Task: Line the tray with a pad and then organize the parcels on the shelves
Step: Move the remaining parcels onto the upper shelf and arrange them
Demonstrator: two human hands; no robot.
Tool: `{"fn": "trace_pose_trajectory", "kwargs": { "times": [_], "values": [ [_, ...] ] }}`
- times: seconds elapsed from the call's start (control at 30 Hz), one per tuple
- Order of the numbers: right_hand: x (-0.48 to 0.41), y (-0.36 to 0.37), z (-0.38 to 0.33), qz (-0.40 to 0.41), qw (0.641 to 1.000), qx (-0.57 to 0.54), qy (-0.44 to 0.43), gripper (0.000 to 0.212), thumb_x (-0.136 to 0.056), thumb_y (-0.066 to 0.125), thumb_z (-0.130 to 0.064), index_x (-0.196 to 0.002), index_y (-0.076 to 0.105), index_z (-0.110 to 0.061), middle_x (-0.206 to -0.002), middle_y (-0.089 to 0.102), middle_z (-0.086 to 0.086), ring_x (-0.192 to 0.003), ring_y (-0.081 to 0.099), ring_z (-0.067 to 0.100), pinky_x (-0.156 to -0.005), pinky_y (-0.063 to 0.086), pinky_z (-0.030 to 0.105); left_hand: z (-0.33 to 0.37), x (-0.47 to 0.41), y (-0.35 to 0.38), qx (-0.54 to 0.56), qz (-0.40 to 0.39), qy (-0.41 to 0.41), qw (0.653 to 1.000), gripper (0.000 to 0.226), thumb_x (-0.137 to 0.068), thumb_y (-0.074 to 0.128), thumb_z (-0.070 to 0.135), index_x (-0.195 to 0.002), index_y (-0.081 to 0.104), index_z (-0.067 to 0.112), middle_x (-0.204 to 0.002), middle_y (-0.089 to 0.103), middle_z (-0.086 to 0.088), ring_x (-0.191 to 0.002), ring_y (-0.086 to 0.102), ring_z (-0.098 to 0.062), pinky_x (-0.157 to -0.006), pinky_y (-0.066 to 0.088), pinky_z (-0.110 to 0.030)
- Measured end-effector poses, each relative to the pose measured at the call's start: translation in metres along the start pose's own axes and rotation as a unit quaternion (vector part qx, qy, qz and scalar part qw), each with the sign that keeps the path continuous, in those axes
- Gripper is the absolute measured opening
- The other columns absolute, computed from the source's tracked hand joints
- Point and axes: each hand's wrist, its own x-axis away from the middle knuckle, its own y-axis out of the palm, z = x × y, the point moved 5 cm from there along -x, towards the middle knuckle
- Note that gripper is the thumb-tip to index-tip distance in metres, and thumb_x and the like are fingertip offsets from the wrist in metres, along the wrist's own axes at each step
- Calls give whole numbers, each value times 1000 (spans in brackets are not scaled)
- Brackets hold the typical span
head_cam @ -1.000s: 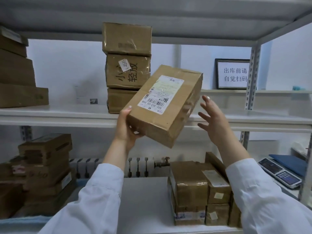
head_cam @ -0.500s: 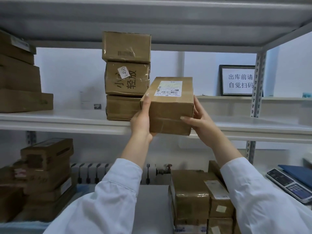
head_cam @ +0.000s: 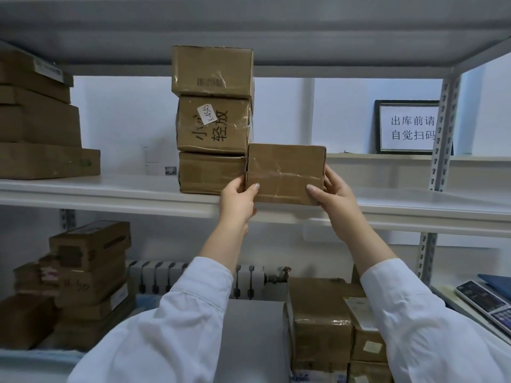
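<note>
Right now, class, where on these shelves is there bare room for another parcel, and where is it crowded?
Middle shelf: bare between the left stack and the three-box stack, and from the held parcel to the upright post. Lower shelf: a grey strip between the left pile and the right boxes. Crowded where left hand and right hand grip the held parcel.

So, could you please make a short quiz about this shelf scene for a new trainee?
1. True or false: only the left hand holds the parcel.
2. How many boxes are in the stack beside the parcel? A two, B three, C five.
3. Fill the gap: the sticker on the middle box of the stack reads K-____.
Key: 1 false, the right hand grips it too; 2 B; 3 4545.
</note>
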Motion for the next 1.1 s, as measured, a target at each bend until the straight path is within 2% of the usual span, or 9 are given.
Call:
{"fn": "trace_pose_trajectory", "kwargs": {
  "times": [0.1, 0.23, 0.4, 0.5, 0.6, 0.67, 0.8, 0.93, 1.1],
  "values": [
    [-4, -5, 11, 78, 996, 27, 18, 56, -88, 62, -5, -140, 43, -13, -128, 60, 8, -112, 60, 22, -75, 52, 21, -6, -8, -4, -53, 38, 11, 998, 39, -92, 57, 14, -131, 53, 13, -124, 60, -4, -112, 57, -21, -99, 46, -44],
    [-9, -10, 25, 153, 980, 112, 55, 50, -84, 69, -26, -131, 53, -18, -118, 65, 4, -100, 63, 21, -70, 45, 24, -14, -15, -6, -77, 64, 8, 995, 31, -89, 62, 17, -120, 60, 14, -115, 64, -3, -106, 60, -21, -96, 50, -43],
    [-14, -8, 30, 131, 976, 170, 47, 36, -87, 60, -16, -124, 61, -17, -113, 69, 6, -101, 60, 18, -87, 47, 35, -21, -24, -8, -81, 101, 12, 991, 11, -85, 67, 16, -91, 60, 22, -94, 67, 2, -97, 64, -25, -87, 53, -39],
    [-14, -7, 28, 114, 967, 226, 37, 38, -92, 53, -14, -129, 58, -22, -113, 69, 0, -109, 60, 17, -96, 46, 35, -26, -26, -6, -77, 108, 16, 991, 10, -85, 67, 13, -89, 61, 20, -93, 67, 0, -95, 65, -24, -84, 53, -37],
    [-16, -10, 27, 119, 953, 273, 50, 37, -93, 52, -17, -130, 57, -22, -110, 68, 6, -110, 55, 22, -90, 44, 32, -29, -27, -5, -71, 113, 22, 991, 11, -86, 66, 11, -89, 62, 21, -92, 67, 0, -94, 65, -22, -84, 54, -35],
    [-16, -12, 25, 126, 947, 292, 42, 33, -93, 53, -17, -124, 61, -24, -108, 69, 9, -114, 51, 30, -96, 42, 37, -30, -27, -4, -73, 116, 27, 990, 11, -86, 65, 11, -89, 63, 21, -92, 67, 1, -94, 65, -20, -87, 54, -35],
    [-15, -13, 21, 113, 954, 274, 33, 38, -92, 55, -15, -129, 59, -24, -115, 68, 2, -112, 57, 27, -97, 43, 36, -30, -27, -1, -67, 122, 30, 990, 12, -88, 62, 10, -91, 62, 22, -96, 68, -1, -92, 64, -20, -87, 54, -34],
    [-3, -19, 22, 132, 969, 207, 11, 46, -91, 59, -21, -136, 51, -17, -121, 62, -5, -93, 59, 17, -86, 47, 27, -33, -24, 0, -34, 129, 43, 990, 11, -88, 60, 11, -94, 61, 20, -97, 67, -5, -84, 60, -17, -78, 50, -32],
    [23, -31, 25, 148, 978, 143, -30, 11, -92, 57, -13, -93, 68, -16, -85, 67, -4, -81, 62, 9, -75, 47, 22, -55, -12, 5, 26, 168, 56, 984, 13, -89, 54, 11, -95, 58, 21, -95, 61, -3, -85, 55, -16, -77, 47, -31]
  ]
}}
